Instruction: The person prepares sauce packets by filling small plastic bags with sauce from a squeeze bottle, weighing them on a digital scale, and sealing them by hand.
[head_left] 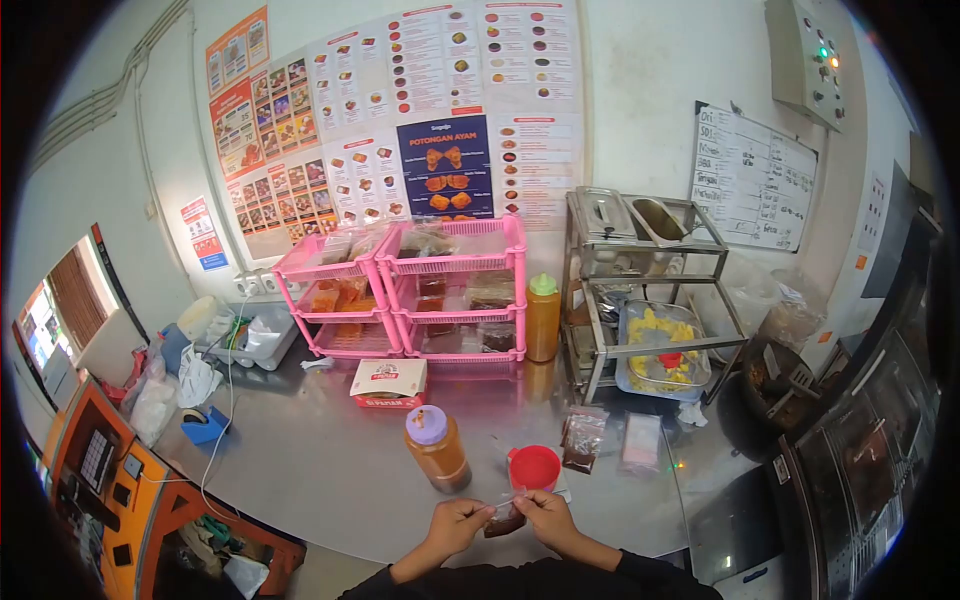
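Note:
A small clear plastic bag (505, 522) with dark brown contents hangs between my two hands near the table's front edge. My left hand (460, 524) pinches one side of its top, and my right hand (545, 516) pinches the other. Just beyond my right hand stands a red cup (534, 467). To the left of the cup is a squeeze bottle (437, 455) with a purple lid and brown sauce. Filled small bags (583, 440) and a stack of clear bags (640, 443) lie to the right of the cup.
Pink tiered racks (455, 357) hold packets at the back of the steel table (320, 450). A box (388, 384), a green-lidded bottle (542, 318), a metal rack (600, 350) with a yellow-filled tray (660, 378), a blue tape dispenser (205, 426) and a dark pot (745, 415) stand around.

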